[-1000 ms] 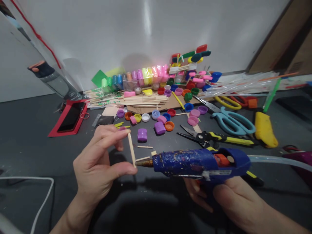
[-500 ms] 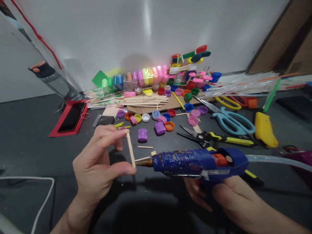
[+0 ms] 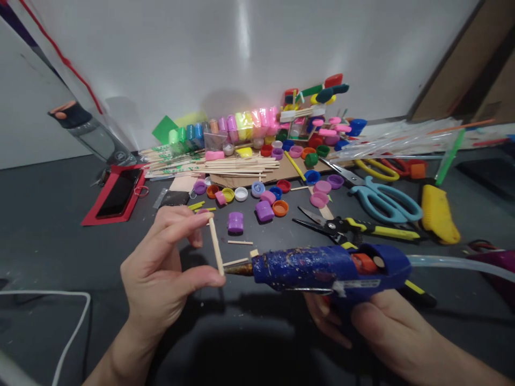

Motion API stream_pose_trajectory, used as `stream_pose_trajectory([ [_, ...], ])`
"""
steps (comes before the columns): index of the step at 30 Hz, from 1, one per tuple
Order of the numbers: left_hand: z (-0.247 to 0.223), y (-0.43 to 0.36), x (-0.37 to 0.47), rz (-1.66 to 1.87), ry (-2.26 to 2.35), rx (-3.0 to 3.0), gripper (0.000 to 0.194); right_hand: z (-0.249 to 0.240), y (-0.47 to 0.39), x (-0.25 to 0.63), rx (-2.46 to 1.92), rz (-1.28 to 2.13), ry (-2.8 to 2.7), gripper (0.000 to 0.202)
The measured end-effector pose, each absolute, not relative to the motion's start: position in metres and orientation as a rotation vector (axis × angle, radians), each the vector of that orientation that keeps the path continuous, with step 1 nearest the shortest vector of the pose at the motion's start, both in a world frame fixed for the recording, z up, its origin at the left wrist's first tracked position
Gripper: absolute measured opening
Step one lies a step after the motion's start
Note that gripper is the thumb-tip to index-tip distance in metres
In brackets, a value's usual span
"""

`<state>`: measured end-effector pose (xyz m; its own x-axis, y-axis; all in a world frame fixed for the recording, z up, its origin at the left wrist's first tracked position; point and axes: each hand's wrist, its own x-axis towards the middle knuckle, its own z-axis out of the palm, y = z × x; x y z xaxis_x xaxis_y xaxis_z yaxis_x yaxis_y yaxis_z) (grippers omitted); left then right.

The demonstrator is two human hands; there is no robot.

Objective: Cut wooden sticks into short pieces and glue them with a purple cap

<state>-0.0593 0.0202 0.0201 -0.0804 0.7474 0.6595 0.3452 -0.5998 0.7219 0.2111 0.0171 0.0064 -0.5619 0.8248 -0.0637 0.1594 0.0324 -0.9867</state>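
Between thumb and forefinger, my left hand (image 3: 161,268) holds a short wooden stick (image 3: 216,245) by its two ends. My right hand (image 3: 354,321) is wrapped round the handle of a blue glue gun (image 3: 301,268), which points left. The metal nozzle (image 3: 238,269) is at the lower end of the stick, close to my left thumb; whether they touch is hard to tell. Another thin stick (image 3: 236,262) shows just above the nozzle. A clear glue stick (image 3: 446,262) runs out of the gun's back. Beyond the hands lie a small stick (image 3: 240,243) and a purple piece (image 3: 235,222).
Pliers (image 3: 341,226), blue scissors (image 3: 384,201) and a yellow cutter (image 3: 438,214) lie at the right. Colourful caps (image 3: 240,194) and wooden skewers (image 3: 241,167) spread across the middle. A phone (image 3: 119,194) and a bottle (image 3: 96,136) are at the left, with a white cable (image 3: 76,316) nearer.
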Motion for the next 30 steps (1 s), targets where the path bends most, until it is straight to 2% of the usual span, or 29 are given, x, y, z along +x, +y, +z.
stream_pose_trajectory([
  [6, 0.02, 0.02, -0.06, 1.737, 1.167, 1.873, 0.054, 0.001, 0.015, 0.211, -0.952, 1.661, -1.666, 0.061],
  [14, 0.021, 0.021, -0.06, 1.777, 1.211, 1.822, 0.05, -0.001, 0.014, 0.205, -0.786, 1.969, -1.258, 0.054],
  [19, 0.026, 0.023, -0.067, 2.103, 1.276, 1.708, 0.049, 0.003, 0.022, 0.19, -0.759, 2.064, -1.137, 0.057],
  [24, 0.036, 0.017, -0.074, 2.351, 1.243, 1.658, 0.043, 0.018, 0.026, 0.154, -0.932, 2.15, -1.091, 0.055],
  [30, 0.04, -0.003, -0.056, 2.199, 0.99, 1.801, 0.055, 0.018, 0.032, 0.071, -0.87, 2.131, -1.268, 0.058],
])
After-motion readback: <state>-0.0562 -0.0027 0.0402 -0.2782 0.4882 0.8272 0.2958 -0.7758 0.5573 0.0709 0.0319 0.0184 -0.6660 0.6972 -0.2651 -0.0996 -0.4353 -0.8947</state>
